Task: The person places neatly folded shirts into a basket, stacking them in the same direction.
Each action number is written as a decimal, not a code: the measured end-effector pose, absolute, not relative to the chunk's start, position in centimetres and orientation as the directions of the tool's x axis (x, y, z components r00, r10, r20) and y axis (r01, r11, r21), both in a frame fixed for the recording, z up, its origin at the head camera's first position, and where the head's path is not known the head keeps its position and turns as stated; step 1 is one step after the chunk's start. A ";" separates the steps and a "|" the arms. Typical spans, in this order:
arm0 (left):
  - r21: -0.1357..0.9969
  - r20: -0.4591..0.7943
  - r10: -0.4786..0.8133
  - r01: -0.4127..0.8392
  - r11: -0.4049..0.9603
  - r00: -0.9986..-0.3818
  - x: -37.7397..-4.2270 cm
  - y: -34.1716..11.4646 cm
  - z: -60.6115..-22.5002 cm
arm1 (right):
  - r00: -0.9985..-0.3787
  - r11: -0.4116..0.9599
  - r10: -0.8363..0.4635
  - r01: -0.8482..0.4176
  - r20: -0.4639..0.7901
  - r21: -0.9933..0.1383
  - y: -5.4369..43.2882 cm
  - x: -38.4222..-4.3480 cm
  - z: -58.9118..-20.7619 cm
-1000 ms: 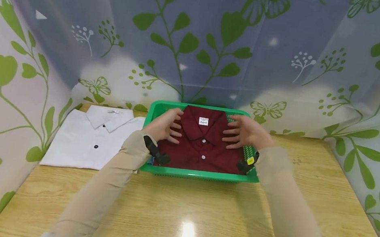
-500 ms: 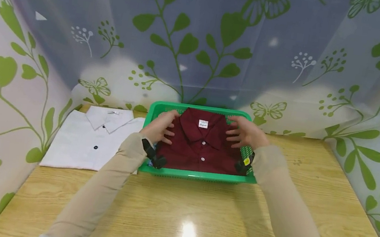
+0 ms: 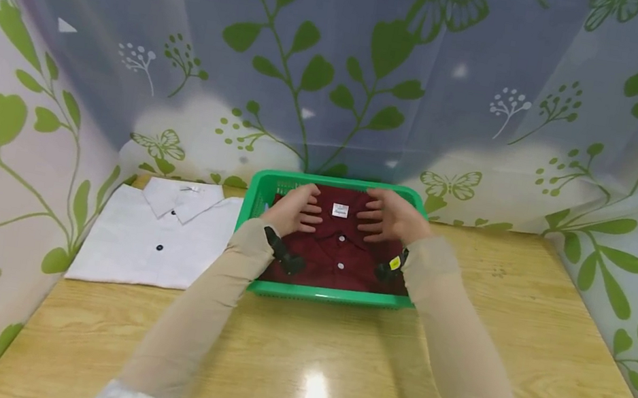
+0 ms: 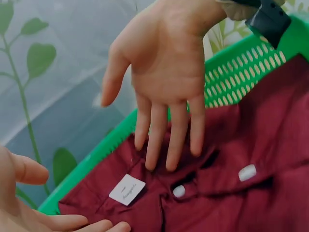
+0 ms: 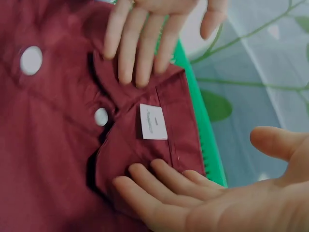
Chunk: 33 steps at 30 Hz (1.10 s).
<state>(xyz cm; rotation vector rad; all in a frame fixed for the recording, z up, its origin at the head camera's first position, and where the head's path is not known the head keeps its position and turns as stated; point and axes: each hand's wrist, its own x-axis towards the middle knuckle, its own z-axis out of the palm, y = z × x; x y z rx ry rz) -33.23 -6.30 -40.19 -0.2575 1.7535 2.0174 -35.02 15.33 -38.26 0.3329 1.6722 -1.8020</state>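
1. Maroon shirt [image 3: 328,255] sits folded, button front up, inside the green basket [image 3: 335,294] on the table [image 3: 297,347]. It covers most of the basket floor.
2. Long axis: basket runs side to side across the person's front. Visible shirt spread is also wider that way. Button line runs the other way, from collar [image 5: 118,157] toward the person; collar is at the far end.
3. Left hand [image 3: 295,210] is over the left side of the collar, right hand [image 3: 392,218] over the right side. Palms roughly face each other, collar label [image 3: 340,210] between them.
4. Grip, both hands: fingers extended, slightly bent and a little apart, thumbs standing off. Nothing pinched.
5. From each grip the shirt lies below and inward. The fingers point at the collar. Fingertips are touching or just above the cloth; can't tell which, even in the wrist views.
6. Nearer hand: no clear winner, the two are about level either side of the label. My read: any next contact turns on that symmetry, collar centred between two grips.
7. White shirt [image 3: 141,227] lies folded on the table, left of the basket, collar also at the far end. Left hand is the nearer one to it, but well apart.
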 end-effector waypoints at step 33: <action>0.821 -0.569 0.479 -0.497 0.282 -0.669 -29.0 -4.9 -37.8 | -0.640 0.261 -0.415 0.596 -0.646 -0.759 18.0 -32.2 -36.7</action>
